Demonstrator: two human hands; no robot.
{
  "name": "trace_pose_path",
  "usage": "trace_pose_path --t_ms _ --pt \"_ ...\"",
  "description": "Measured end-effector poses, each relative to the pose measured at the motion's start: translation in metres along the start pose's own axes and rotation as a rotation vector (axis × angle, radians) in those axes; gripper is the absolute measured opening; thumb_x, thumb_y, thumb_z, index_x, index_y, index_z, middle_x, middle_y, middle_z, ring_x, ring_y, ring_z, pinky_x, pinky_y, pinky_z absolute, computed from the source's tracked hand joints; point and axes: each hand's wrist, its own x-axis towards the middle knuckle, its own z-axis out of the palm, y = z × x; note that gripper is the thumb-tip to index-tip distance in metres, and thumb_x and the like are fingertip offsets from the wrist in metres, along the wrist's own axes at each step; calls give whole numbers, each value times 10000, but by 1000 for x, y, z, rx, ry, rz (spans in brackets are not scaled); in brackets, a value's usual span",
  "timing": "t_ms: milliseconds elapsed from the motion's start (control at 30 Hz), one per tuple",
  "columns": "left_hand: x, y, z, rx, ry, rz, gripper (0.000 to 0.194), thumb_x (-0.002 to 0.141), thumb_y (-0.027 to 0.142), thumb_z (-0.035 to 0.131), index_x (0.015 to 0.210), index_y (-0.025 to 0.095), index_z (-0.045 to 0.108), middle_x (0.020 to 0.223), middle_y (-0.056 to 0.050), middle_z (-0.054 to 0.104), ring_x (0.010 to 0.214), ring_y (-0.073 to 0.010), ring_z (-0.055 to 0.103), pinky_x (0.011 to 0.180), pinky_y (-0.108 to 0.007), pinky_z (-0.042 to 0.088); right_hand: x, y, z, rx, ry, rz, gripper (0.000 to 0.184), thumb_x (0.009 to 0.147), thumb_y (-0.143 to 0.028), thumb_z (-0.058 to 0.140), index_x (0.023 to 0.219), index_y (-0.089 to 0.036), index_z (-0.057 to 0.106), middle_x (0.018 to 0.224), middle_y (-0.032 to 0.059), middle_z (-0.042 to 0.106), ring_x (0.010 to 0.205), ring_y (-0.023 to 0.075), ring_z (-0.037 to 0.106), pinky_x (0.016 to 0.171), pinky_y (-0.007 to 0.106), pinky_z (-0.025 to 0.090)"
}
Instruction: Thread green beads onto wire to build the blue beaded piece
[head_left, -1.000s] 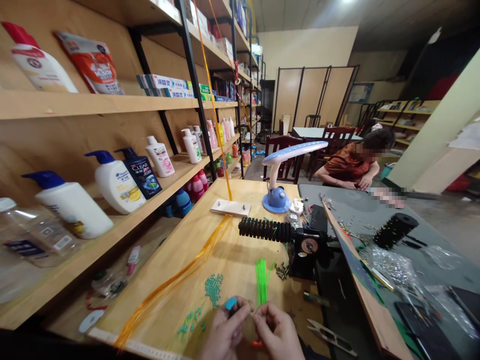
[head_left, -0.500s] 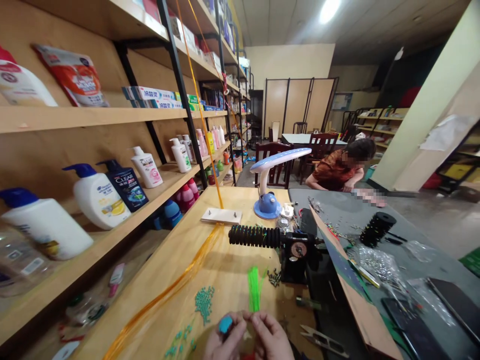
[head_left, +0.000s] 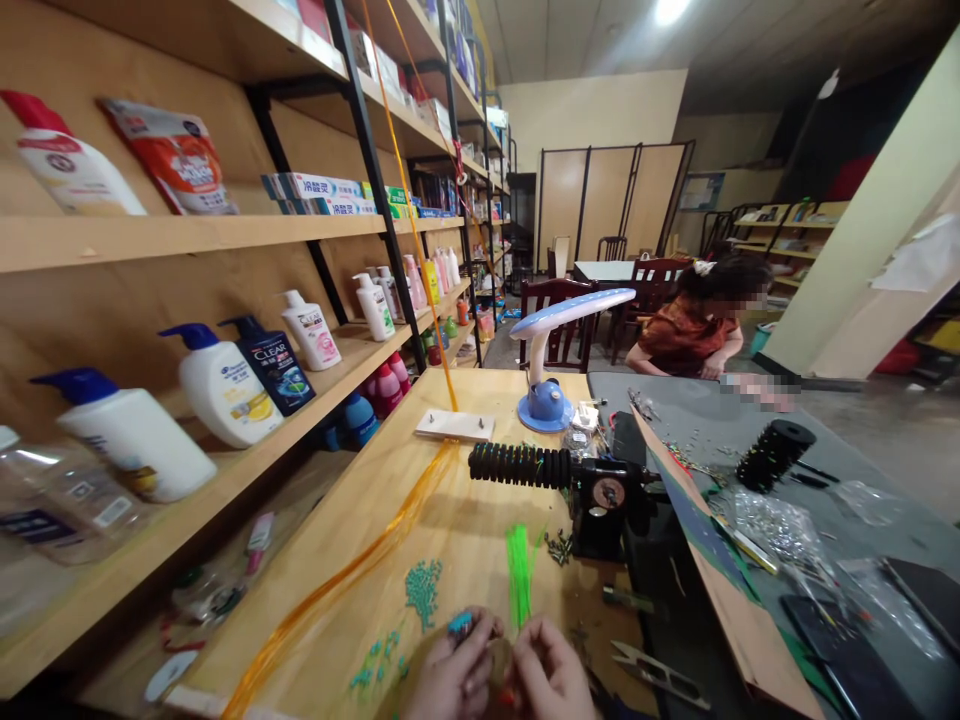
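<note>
My left hand [head_left: 461, 668] is at the bottom middle with its fingers pinched together. Something bright blue [head_left: 460, 622] shows on one of its fingers; I cannot tell if it is a wrap or a held piece. Close beside it, my right hand [head_left: 551, 668] is pinched too, a small gap between them. What either hand holds is too small to make out. Just beyond the fingertips lies a bundle of bright green strands [head_left: 518, 575]. Small teal beads [head_left: 424, 595] are heaped to the left, with more teal pieces [head_left: 379, 660] scattered nearer me.
Orange threads [head_left: 352, 560] run from a white plate [head_left: 454, 425] across the table. A black ridged roller device [head_left: 521, 468] and a blue lamp [head_left: 545, 405] stand beyond my hands. Snips [head_left: 664, 675] lie at right. Shelves with bottles [head_left: 232, 395] line the left. Another person [head_left: 686, 335] sits ahead.
My hands, touching at the fingertips before, are now slightly apart. The view has turned a little to the left, so the surroundings appear further right.
</note>
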Motion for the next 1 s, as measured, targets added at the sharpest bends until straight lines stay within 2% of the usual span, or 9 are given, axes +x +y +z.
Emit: trace_pose_path --t_ms 333,600,700,867,1000 --pt "-6 4 6 -54 4 -66 657 351 662 919 670 137 687 346 135 356 301 8 202 341 -155 92 2 22 7 10 -83 -44 582 764 -788 622 697 -229 477 516 -41 610 385 64 442 389 162 293" --pt "0 6 -1 -102 -59 -110 615 397 596 950 700 121 704 365 133 355 313 10 209 345 -143 100 3 21 9 37 -110 -9 564 754 -756 662 699 -224 482 509 -56 590 399 63 430 404 167 299" --pt "2 3 -3 -110 -54 -125 620 370 587 959 689 123 698 363 139 343 309 11 190 339 -148 93 3 19 11 60 -117 -9 560 752 -748 670 703 -224 477 502 -68 574 391 60 423 406 164 298" --pt "1 3 -1 -109 -62 -119 589 410 575 957 686 126 694 376 134 353 311 9 207 345 -149 93 3 14 11 44 -124 -28 534 771 -719 667 700 -228 472 495 -65 571 383 66 421 402 168 302" --pt "1 4 1 -122 -45 -123 597 365 559 971 659 123 688 361 138 345 309 16 189 348 -153 72 2 11 11 41 -109 -27 519 766 -697 681 687 -232 463 488 -69 550 380 67 411 405 173 306"
